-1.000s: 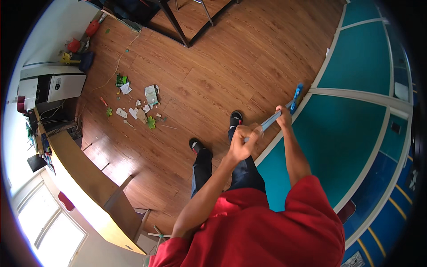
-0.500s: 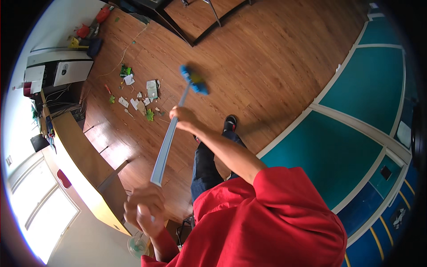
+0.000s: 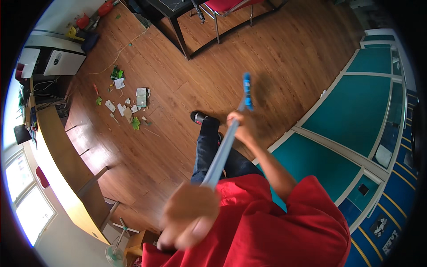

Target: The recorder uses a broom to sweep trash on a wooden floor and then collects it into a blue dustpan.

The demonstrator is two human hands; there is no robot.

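At mid-frame your right hand [image 3: 243,127] and, lower, your left hand [image 3: 190,216] clamp the blue-headed pole [image 3: 222,155], spaced presumably for leverage.

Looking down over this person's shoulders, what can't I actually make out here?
All in the head view:
- Left hand: motion blur smears its fingers.
- Grey pole: its near end is covered by that hand.
- Blue head: its underside faces away, so floor contact is unclear.
- Red chair: cut off by the top edge.
- Smallest scraps: too small to identify.
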